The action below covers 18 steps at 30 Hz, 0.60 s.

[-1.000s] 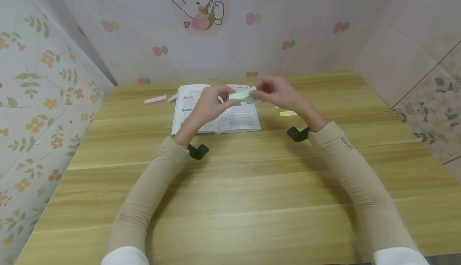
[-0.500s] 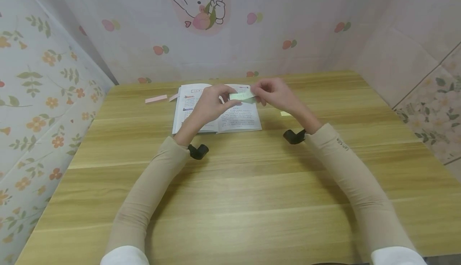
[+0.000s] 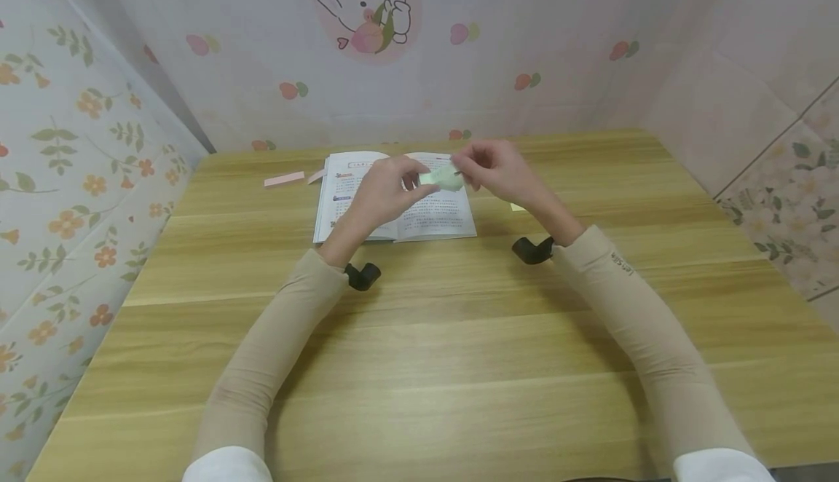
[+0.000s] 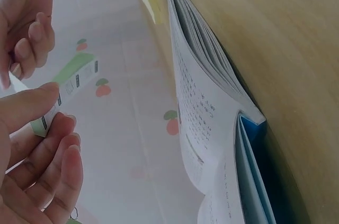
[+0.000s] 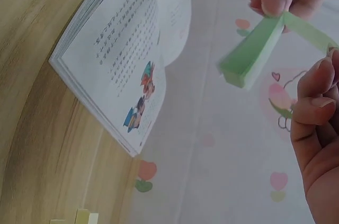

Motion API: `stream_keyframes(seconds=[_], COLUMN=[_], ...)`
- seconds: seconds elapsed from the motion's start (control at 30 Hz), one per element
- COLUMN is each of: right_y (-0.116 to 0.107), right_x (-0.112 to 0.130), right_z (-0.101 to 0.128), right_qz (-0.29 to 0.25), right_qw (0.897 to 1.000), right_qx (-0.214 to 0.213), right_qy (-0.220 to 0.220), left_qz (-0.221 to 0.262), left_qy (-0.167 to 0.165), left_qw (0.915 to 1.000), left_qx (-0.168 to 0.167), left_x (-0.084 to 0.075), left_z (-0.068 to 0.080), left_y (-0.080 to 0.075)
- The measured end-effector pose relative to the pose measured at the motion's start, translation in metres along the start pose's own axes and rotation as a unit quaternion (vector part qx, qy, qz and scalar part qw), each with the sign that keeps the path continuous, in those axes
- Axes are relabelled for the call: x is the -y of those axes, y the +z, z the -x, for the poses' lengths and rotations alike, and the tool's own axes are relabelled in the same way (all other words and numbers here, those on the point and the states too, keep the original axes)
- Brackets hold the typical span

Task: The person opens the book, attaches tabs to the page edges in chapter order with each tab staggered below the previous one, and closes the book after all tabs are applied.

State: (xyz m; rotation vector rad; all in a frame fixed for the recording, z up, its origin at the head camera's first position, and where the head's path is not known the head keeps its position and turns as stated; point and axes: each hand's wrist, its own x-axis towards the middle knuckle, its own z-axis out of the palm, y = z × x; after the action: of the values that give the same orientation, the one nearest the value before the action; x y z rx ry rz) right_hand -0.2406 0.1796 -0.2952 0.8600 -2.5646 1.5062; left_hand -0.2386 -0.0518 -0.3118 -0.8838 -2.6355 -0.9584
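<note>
Both hands hover over an open book (image 3: 393, 198) lying on the wooden table (image 3: 459, 336). Between them is a small green sticky-note pad (image 3: 440, 176). My left hand (image 3: 419, 180) pinches the pad (image 4: 66, 89) between thumb and fingers. My right hand (image 3: 465, 169) pinches the end of the top green sheet (image 5: 310, 30), which is lifted away from the pad (image 5: 251, 57). The book (image 5: 127, 54) shows printed text and a small coloured picture. Black wrist cameras sit under both forearms.
Pink note strips (image 3: 283, 179) lie left of the book near the back wall. A yellow note (image 3: 518, 207) lies right of the book, partly behind my right wrist. Patterned walls close in the table at the back and both sides.
My right hand has moved left toward my left hand, and the green strip between them now looks shorter and bent. The book has not moved.
</note>
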Motion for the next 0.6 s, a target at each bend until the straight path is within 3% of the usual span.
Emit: stream_keyframes(seconds=[0.6], right_y=[0.0068], right_x=[0.0016], right_z=[0.0022], right_qz=[-0.038], right_qw=[0.998], right_qx=[-0.033], right_qy=[-0.041], left_qz=[-0.022], left_qy=[-0.005], left_qw=[0.9997], left_qx=[0.001], left_x=[0.0015], left_z=[0.0013], left_y=[-0.0003])
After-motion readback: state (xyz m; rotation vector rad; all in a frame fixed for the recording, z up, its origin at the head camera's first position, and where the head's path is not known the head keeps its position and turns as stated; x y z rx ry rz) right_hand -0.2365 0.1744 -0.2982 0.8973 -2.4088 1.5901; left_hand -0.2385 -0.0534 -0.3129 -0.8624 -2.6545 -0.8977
